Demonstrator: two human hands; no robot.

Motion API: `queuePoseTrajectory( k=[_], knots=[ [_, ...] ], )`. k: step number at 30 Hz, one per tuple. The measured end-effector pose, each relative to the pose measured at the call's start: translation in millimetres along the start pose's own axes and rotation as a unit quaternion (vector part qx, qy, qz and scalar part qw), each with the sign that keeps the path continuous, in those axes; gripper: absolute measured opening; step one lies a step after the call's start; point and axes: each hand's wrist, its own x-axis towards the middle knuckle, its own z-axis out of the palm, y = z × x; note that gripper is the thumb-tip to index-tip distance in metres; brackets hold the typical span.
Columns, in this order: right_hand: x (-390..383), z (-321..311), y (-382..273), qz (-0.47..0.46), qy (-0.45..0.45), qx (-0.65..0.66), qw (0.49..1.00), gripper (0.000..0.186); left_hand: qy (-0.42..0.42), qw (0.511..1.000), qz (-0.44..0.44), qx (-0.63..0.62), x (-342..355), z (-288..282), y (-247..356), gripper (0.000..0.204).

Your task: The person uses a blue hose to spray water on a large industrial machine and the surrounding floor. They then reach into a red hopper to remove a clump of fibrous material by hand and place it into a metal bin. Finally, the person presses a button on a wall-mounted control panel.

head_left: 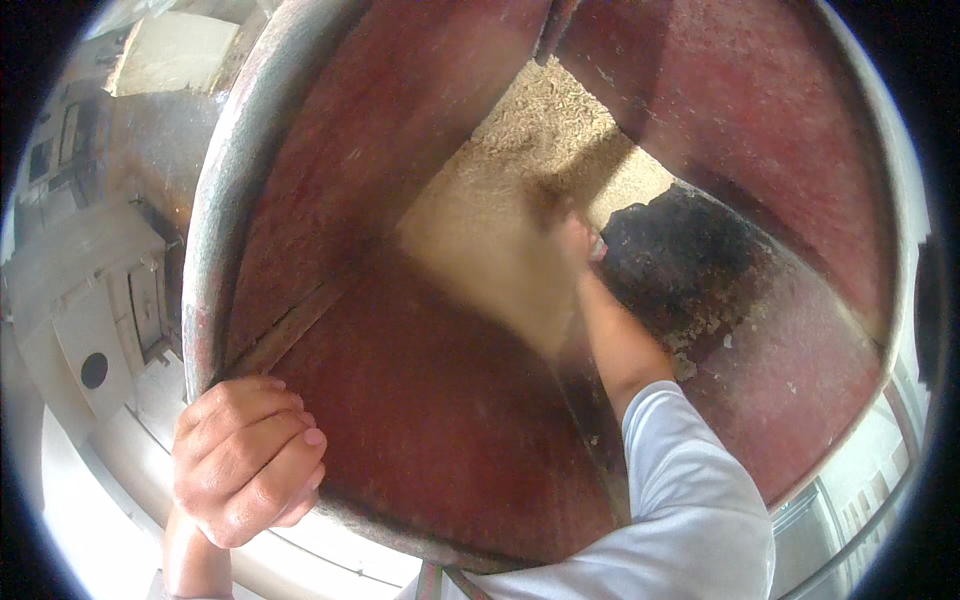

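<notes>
A large hopper point(360, 400) with reddish, worn inner walls spreads out in front of me. My left hand point(250, 462) is closed over its rim at the lower left, fingers curled and knuckles up. My right arm, in a white short sleeve, reaches deep inside. At the bottom lie loose, pale tan pellets point(550, 105). My right hand point(578, 240) is over them, beside a dark patch on the wall. Motion blurs that hand, so its fingers and anything in them cannot be made out. Part of the pellets is smeared too.
The thick, worn grey rim point(225, 170) curves around the opening. A black, flaking patch point(680, 240) marks the sloping right wall. Outside, at left, stand pale metal cabinets point(95, 300), with a cream-coloured sheet or bag point(175, 52) above. A window-like frame point(810, 530) shows at lower right.
</notes>
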Motion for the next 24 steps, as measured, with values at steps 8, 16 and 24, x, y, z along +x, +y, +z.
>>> queuePoseTrajectory(
  k=[8, 16, 24],
  knots=[
    [-17.0, -76.8, -12.1, -0.310, 0.025, 0.049, 0.949, 0.043, -0.009, 1.000, 0.006, -0.012, -0.2, -3.6, -4.1, 0.016],
    [23.3, -160.1, -39.3, -0.375, 0.117, -0.251, 0.885, 0.037, -0.013, 1.000, 0.001, -0.006, 0.6, -3.6, -3.0, 0.015],
    [145.6, -42.6, 30.3, -0.401, 0.159, -0.647, 0.628, 0.027, -0.024, 1.000, -0.003, 0.016, 8.0, -0.1, 5.3, 0.016]
  ],
)
